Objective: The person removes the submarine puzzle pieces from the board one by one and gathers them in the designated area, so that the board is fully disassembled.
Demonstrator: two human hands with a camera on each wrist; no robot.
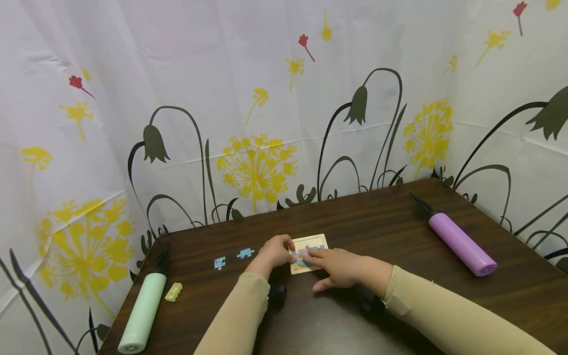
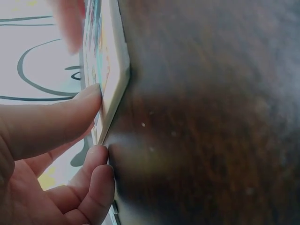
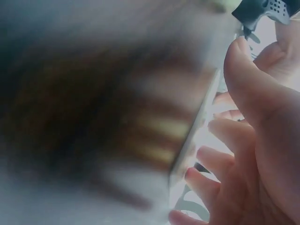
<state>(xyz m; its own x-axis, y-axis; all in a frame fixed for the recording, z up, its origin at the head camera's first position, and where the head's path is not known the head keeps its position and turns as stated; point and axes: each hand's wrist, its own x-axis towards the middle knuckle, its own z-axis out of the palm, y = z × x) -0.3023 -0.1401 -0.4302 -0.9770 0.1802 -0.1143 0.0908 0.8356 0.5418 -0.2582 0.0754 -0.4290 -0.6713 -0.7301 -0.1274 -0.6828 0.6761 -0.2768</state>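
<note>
Puzzle board point(image 1: 305, 242): near-square, far side roughly parallels back table edge point(image 1: 364, 196).

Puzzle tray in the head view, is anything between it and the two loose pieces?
Yes: the left hand is at the left edge of the puzzle tray, between it and the loose pieces. Nothing else shows there.

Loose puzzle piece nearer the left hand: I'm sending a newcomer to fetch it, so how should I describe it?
On the dark wooden table, find the mint-green hand pump at the left end. Look right, past the pale-yellow block and one jigsaw piece. The wanted blue piece is next, nearer the left hand than that neighbour.
</note>
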